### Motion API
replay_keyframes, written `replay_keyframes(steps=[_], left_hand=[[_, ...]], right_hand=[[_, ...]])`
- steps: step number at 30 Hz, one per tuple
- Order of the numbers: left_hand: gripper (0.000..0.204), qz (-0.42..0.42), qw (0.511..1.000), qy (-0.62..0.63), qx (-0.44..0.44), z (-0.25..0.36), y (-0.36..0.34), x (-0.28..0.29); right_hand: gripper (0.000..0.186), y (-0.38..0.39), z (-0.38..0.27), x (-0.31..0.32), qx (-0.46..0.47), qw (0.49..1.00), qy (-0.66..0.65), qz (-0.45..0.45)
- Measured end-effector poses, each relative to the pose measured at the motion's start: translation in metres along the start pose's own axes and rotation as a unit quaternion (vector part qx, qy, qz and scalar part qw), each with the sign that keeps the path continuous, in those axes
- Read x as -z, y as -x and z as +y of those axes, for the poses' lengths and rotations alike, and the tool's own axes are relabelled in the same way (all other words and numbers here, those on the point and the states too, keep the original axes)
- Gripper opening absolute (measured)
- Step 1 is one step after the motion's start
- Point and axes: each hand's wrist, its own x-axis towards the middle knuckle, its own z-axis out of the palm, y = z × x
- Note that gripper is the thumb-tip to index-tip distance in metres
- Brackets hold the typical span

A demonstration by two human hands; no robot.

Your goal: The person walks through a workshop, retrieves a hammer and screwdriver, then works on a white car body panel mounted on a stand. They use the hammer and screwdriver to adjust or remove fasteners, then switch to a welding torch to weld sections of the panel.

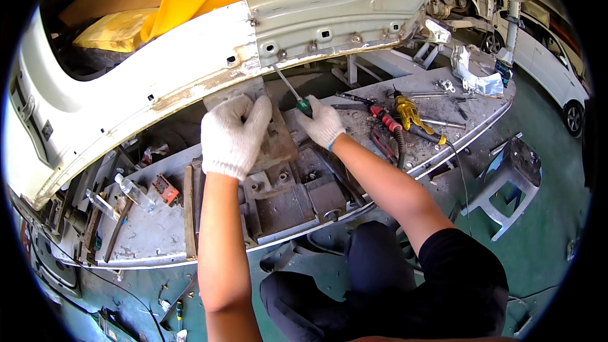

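My right hand (320, 120), in a white knit glove, grips the green handle (304, 107) of a screwdriver, whose metal shaft (289, 84) reaches up to the lower flange of the car body, beside a seam. To its left, my left hand (231, 133), also gloved, has curled fingers over a grey steel plate (282, 142) below the panel; what they hold, if anything, is hidden. The body panel (183, 60) is pale, with square holes and scraped, bare patches along its bottom edge.
On the metal bench (152, 240) lie a yellow drill (410, 114), a red-black air tool (386, 117), loose rods, a silver bracket (478, 79), a clear bottle (133, 191) and a red block (166, 190). A grey stool (513, 183) stands right; beyond it, a white car (538, 69).
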Motion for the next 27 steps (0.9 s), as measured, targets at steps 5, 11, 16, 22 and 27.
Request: replay_keyframes(steps=[5, 11, 16, 22, 27], left_hand=[[0.04, -0.009, 0.999, -0.013, -0.028, 0.012, -0.005, -0.001], [0.042, -0.048, 0.998, -0.033, -0.007, 0.013, -0.016, 0.006], [0.032, -0.091, 0.994, -0.033, 0.047, 0.021, -0.026, 0.01], [0.023, -0.142, 0.968, -0.064, 0.199, 0.048, -0.043, 0.023], [0.017, -0.098, 0.938, 0.072, 0.325, 0.083, -0.069, 0.009]], right_hand=[[0.044, 0.011, 0.023, 0.016, -0.023, 0.998, 0.01, -0.062], [0.044, 0.05, -0.003, 0.061, -0.137, 0.97, -0.04, -0.195], [0.028, 0.108, -0.048, 0.124, -0.292, 0.915, -0.121, -0.252], [0.03, 0.086, -0.155, 0.206, -0.481, 0.751, -0.323, -0.316], [0.036, 0.029, -0.212, 0.239, -0.508, 0.727, -0.308, -0.344]])
